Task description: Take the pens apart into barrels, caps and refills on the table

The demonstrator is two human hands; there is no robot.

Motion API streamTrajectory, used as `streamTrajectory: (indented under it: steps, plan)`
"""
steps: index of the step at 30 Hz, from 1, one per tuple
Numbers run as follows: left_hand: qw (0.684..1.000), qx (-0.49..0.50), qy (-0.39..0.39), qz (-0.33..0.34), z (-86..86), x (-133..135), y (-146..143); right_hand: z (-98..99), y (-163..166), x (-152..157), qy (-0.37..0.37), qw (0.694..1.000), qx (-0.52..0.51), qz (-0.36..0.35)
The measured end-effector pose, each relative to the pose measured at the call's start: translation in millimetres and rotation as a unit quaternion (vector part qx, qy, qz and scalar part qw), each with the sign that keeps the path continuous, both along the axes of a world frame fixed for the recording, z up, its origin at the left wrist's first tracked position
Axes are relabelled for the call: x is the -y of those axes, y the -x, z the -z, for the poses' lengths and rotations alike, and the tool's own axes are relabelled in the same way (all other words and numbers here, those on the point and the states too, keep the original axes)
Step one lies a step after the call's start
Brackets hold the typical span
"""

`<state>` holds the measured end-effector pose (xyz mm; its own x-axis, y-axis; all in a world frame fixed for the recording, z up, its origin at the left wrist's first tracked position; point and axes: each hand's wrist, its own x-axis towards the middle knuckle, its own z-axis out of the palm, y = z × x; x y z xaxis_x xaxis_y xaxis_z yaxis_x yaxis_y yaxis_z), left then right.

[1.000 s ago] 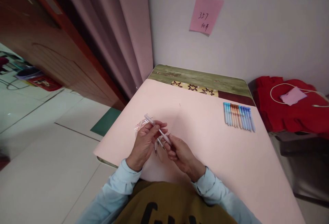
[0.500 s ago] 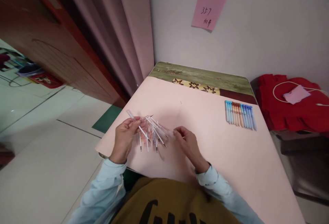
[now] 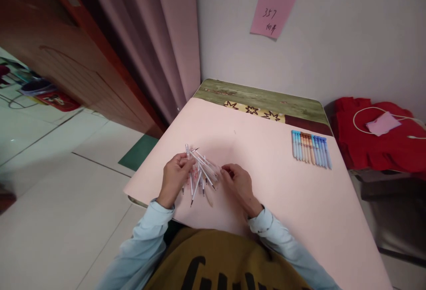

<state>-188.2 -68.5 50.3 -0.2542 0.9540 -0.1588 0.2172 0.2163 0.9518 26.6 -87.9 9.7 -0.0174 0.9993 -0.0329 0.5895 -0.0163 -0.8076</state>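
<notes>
A loose pile of thin white pen refills (image 3: 203, 171) lies on the pink table sheet (image 3: 266, 183) close to the near left edge. My left hand (image 3: 173, 178) is closed, pinching one clear refill (image 3: 190, 170) that stands tilted over the pile. My right hand (image 3: 238, 182) rests on the sheet just right of the pile, fingers curled with the tips at the refills; what they pinch is too small to name. A neat row of blue and orange pens (image 3: 310, 148) lies at the far right of the sheet, well away from both hands.
The table's green patterned top (image 3: 259, 99) shows beyond the sheet, against a white wall with a pink note (image 3: 273, 11). A curtain (image 3: 159, 37) and a wooden door (image 3: 66, 54) stand at left. Red cloth (image 3: 382, 141) with a white cable lies at right.
My hands parted from one shared refill. The left swung out left with it, then came back over the pile holding it more upright. My right hand dropped to the pile's right edge.
</notes>
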Motion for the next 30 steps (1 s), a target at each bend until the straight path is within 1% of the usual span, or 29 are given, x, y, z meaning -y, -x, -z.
streamTrajectory:
  steps: [1, 3, 6, 10, 13, 15, 17, 18, 20, 21, 23, 25, 28, 30]
  plan:
    - [0.999, -0.035, -0.008, 0.003, -1.1, 1.3, 2.2, 1.3, -1.4, 0.7, -0.003, 1.000, -0.012, 0.007]
    - [0.990, -0.136, -0.023, 0.015, -4.1, 6.6, 6.5, 3.4, -4.3, 2.4, -0.008, 0.999, -0.037, 0.024]
    - [0.959, -0.278, -0.031, 0.048, -7.1, 20.7, 8.6, 5.7, -8.5, 5.1, -0.013, 0.997, -0.069, 0.042]
    - [0.928, -0.357, -0.005, 0.110, -3.2, 38.1, -0.1, 6.4, -11.5, 6.6, -0.011, 0.997, -0.070, 0.038]
    - [0.903, -0.409, 0.020, 0.132, 0.1, 44.3, -6.1, 5.4, -12.5, 6.7, -0.010, 0.997, -0.064, 0.032]
    - [0.891, -0.431, 0.027, 0.138, 1.4, 48.6, -4.9, 5.2, -13.7, 7.2, -0.009, 0.997, -0.073, 0.028]
    - [0.890, -0.432, 0.010, 0.145, 4.2, 55.8, 1.5, 6.1, -15.5, 8.3, -0.006, 0.996, -0.080, 0.028]
    - [0.891, -0.428, -0.017, 0.149, 6.7, 60.6, 6.2, 7.0, -16.4, 9.0, -0.005, 0.996, -0.082, 0.027]
    - [0.884, -0.420, -0.102, 0.175, 14.2, 71.1, 17.4, 9.1, -18.1, 10.4, -0.004, 0.996, -0.083, 0.026]
    - [0.872, -0.421, -0.149, 0.201, 18.7, 76.1, 23.0, 10.0, -18.6, 11.0, -0.005, 0.996, -0.082, 0.025]
    - [0.840, -0.430, -0.202, 0.260, 27.8, 83.5, 32.3, 10.7, -18.4, 11.8, -0.010, 0.997, -0.071, 0.021]
    - [0.822, -0.442, -0.206, 0.292, 35.1, 85.5, 37.4, 9.7, -16.3, 11.8, -0.017, 0.999, -0.041, 0.010]
    - [0.823, -0.451, -0.187, 0.290, 41.9, 78.2, 37.5, 7.0, -8.9, 10.8, -0.031, 0.999, 0.011, -0.027]
    - [0.825, -0.451, -0.190, 0.284, 45.2, 69.4, 34.9, 6.6, -2.1, 9.8, -0.036, 0.997, 0.028, -0.056]
